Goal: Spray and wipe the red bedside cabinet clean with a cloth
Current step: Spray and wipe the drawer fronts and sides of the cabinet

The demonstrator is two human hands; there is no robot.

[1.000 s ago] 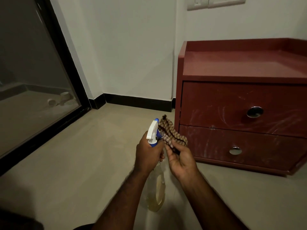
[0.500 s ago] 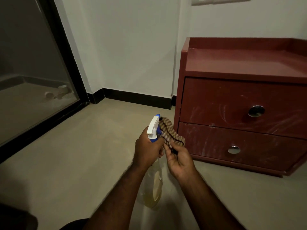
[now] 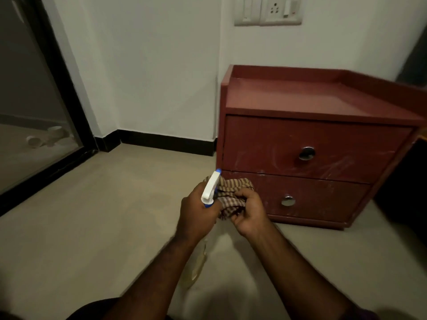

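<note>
The fingers of the left hand (image 3: 199, 212) are curled tight round the neck of a spray bottle (image 3: 209, 191), whose white trigger head and blue nozzle stick up above the knuckles while its clear body, holding yellowish liquid, hangs below the wrist. Just beside it, the right hand (image 3: 249, 213) has its fingers bunched on a brown striped cloth (image 3: 231, 195), which is crumpled between the two hands and touches the bottle's head. Both are held in the air in front of the red cabinet (image 3: 312, 107), near its lower left corner. The cabinet stands on a beige floor (image 3: 92, 215) against a white wall (image 3: 150, 65). Its two drawer fronts carry pale smears and round metal pulls (image 3: 306, 153). A black skirting (image 3: 166, 144) runs along the wall, a black-framed glass door (image 3: 34, 100) is at the left, and a switch plate (image 3: 268, 10) sits above. No writing can be read anywhere.
</note>
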